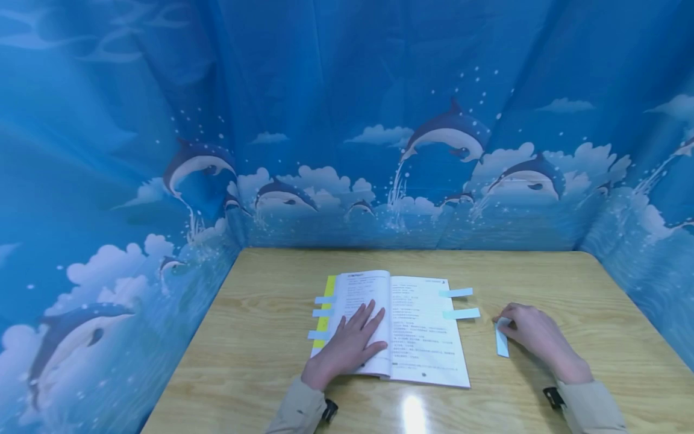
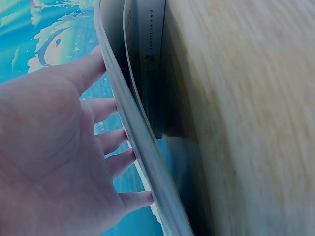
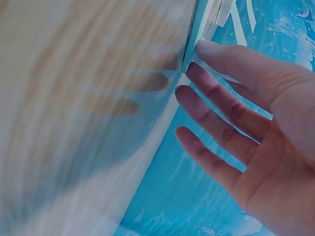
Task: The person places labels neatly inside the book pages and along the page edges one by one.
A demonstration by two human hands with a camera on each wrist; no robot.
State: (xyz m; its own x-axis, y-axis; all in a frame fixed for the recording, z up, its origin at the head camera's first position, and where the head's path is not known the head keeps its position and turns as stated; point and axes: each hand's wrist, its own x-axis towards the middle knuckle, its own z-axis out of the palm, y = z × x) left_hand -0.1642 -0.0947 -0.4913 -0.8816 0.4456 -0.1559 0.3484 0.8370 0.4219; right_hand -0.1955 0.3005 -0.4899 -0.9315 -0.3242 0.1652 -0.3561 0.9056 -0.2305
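Note:
An open book [image 1: 425, 346] lies on the table with pale blue tabs [image 1: 459, 314] sticking out past both side edges. My left hand [image 1: 351, 343] rests on its left page, palm down, with the fingers spread. In the left wrist view the fingertips press along the curved pages [image 2: 142, 132]. To the right of the book, my right hand [image 1: 534, 334] is at a narrow blue stack of sticky notes [image 1: 502, 345] on the table. Its thumb and forefinger pinch near the far end of the stack; the right wrist view shows the thumb [image 3: 211, 49] against it and the other fingers loosely bent.
The wooden table [image 1: 244, 361] extends around the book on all sides. A blue curtain [image 1: 336, 90] printed with dolphins and clouds hangs behind the table and along its sides. Black straps [image 1: 553, 398] circle the sleeves at both wrists.

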